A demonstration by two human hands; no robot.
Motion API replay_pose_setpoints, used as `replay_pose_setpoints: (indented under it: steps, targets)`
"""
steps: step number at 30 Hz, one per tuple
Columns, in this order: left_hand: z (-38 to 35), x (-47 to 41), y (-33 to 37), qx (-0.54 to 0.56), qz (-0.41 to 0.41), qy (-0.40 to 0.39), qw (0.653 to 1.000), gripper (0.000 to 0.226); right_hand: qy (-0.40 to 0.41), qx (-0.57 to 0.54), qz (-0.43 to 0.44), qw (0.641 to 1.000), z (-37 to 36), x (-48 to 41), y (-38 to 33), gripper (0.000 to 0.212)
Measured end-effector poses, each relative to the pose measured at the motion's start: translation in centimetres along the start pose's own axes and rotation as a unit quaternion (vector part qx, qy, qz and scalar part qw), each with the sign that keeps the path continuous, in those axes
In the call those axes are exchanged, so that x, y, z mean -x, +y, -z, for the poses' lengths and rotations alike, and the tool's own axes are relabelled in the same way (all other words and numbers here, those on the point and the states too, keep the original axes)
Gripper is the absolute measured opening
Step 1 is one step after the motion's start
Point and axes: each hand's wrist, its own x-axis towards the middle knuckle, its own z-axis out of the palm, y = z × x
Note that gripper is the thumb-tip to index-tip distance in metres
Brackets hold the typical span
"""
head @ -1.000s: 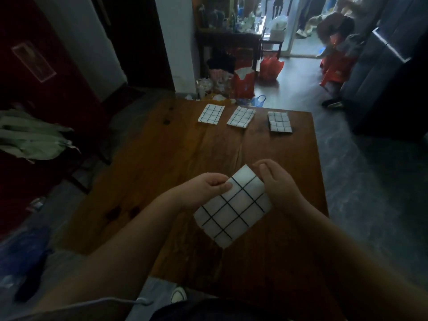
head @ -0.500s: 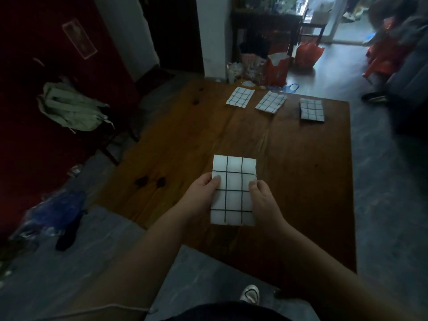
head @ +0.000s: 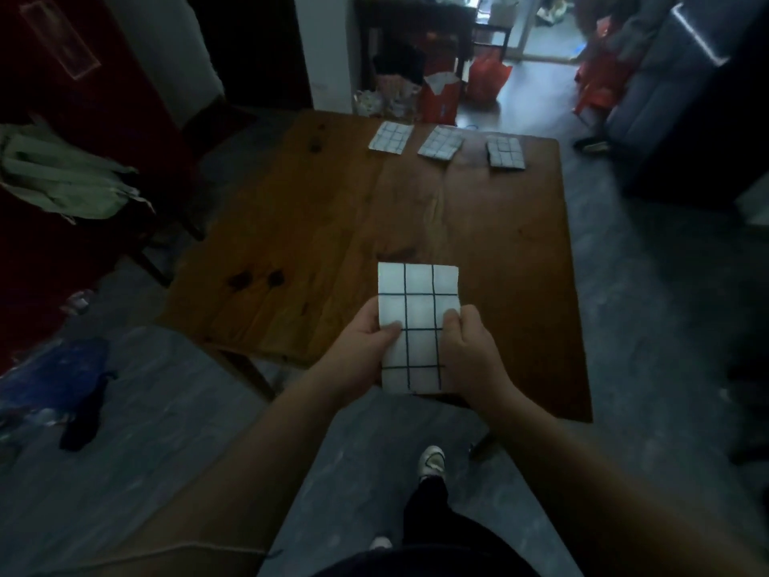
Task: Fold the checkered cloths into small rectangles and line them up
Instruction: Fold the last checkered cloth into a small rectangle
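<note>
Both pinch cloth (head: 418, 285) — left hand (head: 366, 347), right hand (head: 470, 351)

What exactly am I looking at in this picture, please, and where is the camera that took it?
There is no machine here: a person wears a wide-angle camera on the head, looking forward and down, so you see their own arms. The left hand and the right hand pinch a folded checkered cloth by its sides, over the near edge of the wooden table. At the table's far edge three more folded cloths lie in a row, apart: the left one, the middle one and the right one. Below, a shoe stands on the floor.
</note>
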Motion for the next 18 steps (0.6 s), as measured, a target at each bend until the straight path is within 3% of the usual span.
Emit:
replay_pose_setpoints:
  steps: [6,11,14,18]
  targets:
    - [-4.2,0.9,-0.8,-0.055,0.004,-0.071,0.996,0.034,0.021,-0.161,-0.066,0.985,5.9,3.9,1.3,0.035]
    - [-10.8,0.0,-0.5,-0.059,0.04,-0.137,0.988,0.028,0.105,-0.106,-0.032,0.988,11.3,5.3,3.1,0.025]
    - [-15.6,-2.2,0.0,-0.038,0.066,-0.132,0.988,0.027,0.163,-0.072,-0.016,0.984,15.5,5.6,5.3,0.022]
    - [-24.2,-6.5,1.3,-0.048,0.038,-0.113,0.992,0.025,0.183,-0.045,-0.03,0.982,22.9,5.1,9.3,0.02]
